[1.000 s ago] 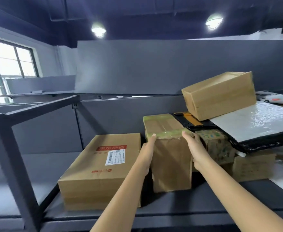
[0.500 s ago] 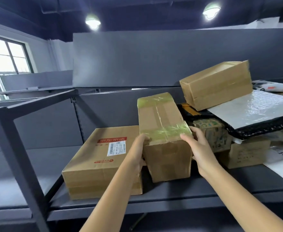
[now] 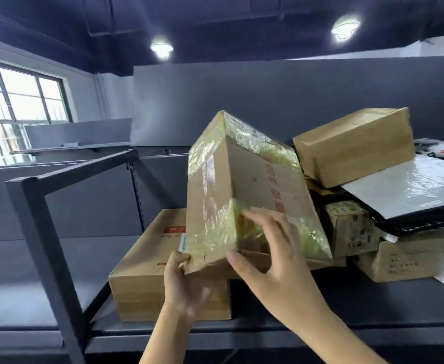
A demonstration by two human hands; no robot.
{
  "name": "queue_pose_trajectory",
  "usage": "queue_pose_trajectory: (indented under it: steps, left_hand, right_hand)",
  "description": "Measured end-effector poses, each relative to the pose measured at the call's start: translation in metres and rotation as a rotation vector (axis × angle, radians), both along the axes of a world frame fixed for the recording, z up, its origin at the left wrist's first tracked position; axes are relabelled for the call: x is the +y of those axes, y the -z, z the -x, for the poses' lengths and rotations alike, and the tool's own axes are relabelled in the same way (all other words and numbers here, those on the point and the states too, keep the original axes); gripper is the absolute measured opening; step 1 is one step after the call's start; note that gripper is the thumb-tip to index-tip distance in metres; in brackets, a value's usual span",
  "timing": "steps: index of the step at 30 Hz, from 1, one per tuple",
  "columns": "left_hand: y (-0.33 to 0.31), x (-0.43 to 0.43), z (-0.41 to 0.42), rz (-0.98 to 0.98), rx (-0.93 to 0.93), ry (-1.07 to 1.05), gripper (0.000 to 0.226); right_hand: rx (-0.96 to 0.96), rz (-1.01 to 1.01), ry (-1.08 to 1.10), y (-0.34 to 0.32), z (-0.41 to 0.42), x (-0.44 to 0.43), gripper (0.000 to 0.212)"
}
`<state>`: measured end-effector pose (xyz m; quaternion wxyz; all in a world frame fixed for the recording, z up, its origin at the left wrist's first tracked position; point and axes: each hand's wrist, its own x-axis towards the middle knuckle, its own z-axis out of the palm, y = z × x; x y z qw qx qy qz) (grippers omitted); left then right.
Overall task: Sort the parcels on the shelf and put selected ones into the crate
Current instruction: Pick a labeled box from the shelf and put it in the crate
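I see taped box (image 3: 244,195) held clear above shelf (image 3: 320,306), in front of flat carton (image 3: 142,271). Long axis tipped up and away, near end low. Left hand (image 3: 186,287) curls under near-left bottom corner. Right hand (image 3: 273,261) clasps right face, fingers spread, thumb under edge. Both equally near. Crate out of view. Red print on right face reads "200", rest unreadable

A cardboard box wrapped in greenish tape (image 3: 247,195) is held tilted above the shelf (image 3: 347,306). The left hand (image 3: 186,287) grips its lower corner at 6 o'clock; the right hand (image 3: 276,258) pinches its lower edge, fingers (image 3: 257,219) spread on the side face. A flat labelled carton (image 3: 147,274) lies at 7 o'clock, a tilted carton (image 3: 355,145) at 2 o'clock.
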<state>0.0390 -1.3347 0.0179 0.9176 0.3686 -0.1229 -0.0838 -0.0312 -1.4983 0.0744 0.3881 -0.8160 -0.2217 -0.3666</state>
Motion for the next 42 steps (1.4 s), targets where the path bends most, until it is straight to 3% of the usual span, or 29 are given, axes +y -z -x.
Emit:
queue_pose_trajectory:
  steps: [5, 11, 14, 18, 23, 25, 28, 31, 35, 42]
  left_hand:
    - [-0.002, 0.001, 0.000, 0.123, -0.098, -0.059, 0.061]
    - [-0.031, -0.011, 0.002, 0.073, -0.258, -0.096, 0.076]
    - [-0.042, -0.025, 0.001, -0.090, -0.375, -0.154, 0.065]
    - [-0.048, -0.050, 0.000, -0.526, -0.613, -0.266, 0.085]
    - [-0.056, -0.070, -0.014, -0.836, -0.776, -0.379, 0.067]
    - [-0.058, -0.073, -0.010, -0.806, -0.768, -0.334, 0.047]
    - [-0.060, -0.077, -0.012, -0.823, -0.779, -0.426, 0.051]
    - [-0.063, -0.082, -0.018, -0.816, -0.765, -0.483, 0.069]
    - [-0.065, -0.085, -0.016, -0.895, -0.470, -0.495, 0.120]
    - [-0.056, -0.079, -0.024, -0.940, -0.400, -0.531, 0.134]
  right_hand:
    - [-0.076, 0.047, -0.024, -0.006, -0.002, 0.008, 0.056]
    - [0.036, -0.191, -0.105, -0.019, -0.008, -0.019, 0.055]
    - [0.077, -0.311, -0.189, -0.028, -0.023, -0.049, 0.056]
    - [0.167, -0.474, -0.262, -0.032, -0.037, -0.085, 0.071]
    - [0.195, -0.778, -0.414, -0.018, -0.046, -0.115, 0.066]
    - [0.225, -0.914, -0.485, -0.009, -0.046, -0.122, 0.054]
    - [0.242, -1.011, -0.521, 0.006, -0.049, -0.128, 0.054]
    - [0.219, -1.054, -0.512, 0.013, -0.050, -0.133, 0.052]
    - [0.206, -1.079, -0.576, 0.020, -0.052, -0.140, 0.044]
    - [0.267, -1.050, -0.606, 0.025, -0.057, -0.144, 0.043]
